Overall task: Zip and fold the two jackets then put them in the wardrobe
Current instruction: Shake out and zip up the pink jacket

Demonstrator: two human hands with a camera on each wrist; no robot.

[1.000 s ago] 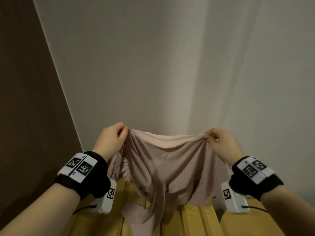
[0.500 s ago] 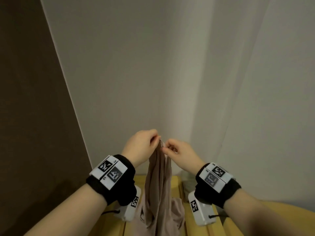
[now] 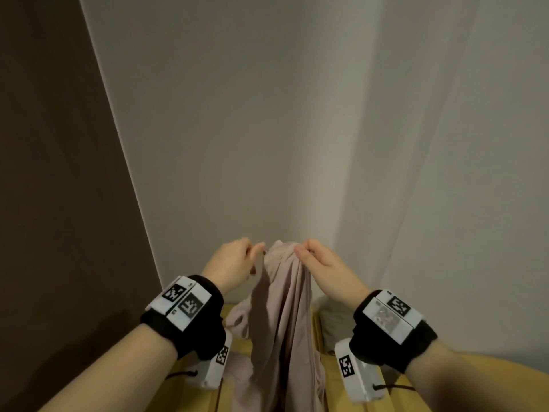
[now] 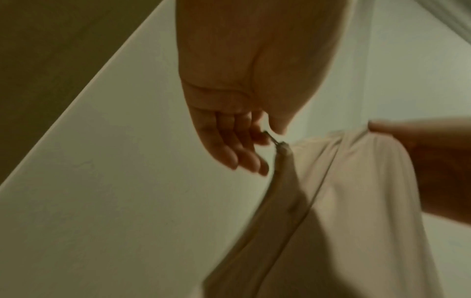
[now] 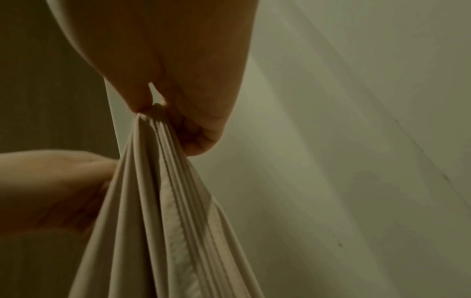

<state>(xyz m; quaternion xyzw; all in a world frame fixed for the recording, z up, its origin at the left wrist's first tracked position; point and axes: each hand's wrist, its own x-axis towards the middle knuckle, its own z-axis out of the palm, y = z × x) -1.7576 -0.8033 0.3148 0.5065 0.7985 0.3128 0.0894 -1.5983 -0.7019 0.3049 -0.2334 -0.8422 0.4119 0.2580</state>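
A pale pink jacket (image 3: 282, 310) hangs bunched between my two raised hands, in front of a white wall corner. My right hand (image 3: 300, 251) pinches the gathered top edge of the fabric; the right wrist view shows the folds of the jacket (image 5: 163, 201) squeezed between thumb and fingers (image 5: 203, 139). My left hand (image 3: 258, 254) is just left of it. In the left wrist view, that hand (image 4: 267, 134) pinches the small metal zipper pull (image 4: 274, 140) at the top of the jacket (image 4: 344, 201). The jacket's lower part drapes onto the yellow surface.
A yellow slatted wooden surface (image 3: 392, 394) lies below my hands. A grey-green bundle of cloth (image 3: 332, 325) sits on it by the wall, right of the pink jacket. A dark brown panel (image 3: 59, 203) stands on the left. White walls (image 3: 237, 129) close the space ahead.
A second ago my hands held the jacket spread wide. They came together, bunching it. Now the left hand has shifted slightly left and pinches the zipper pull.
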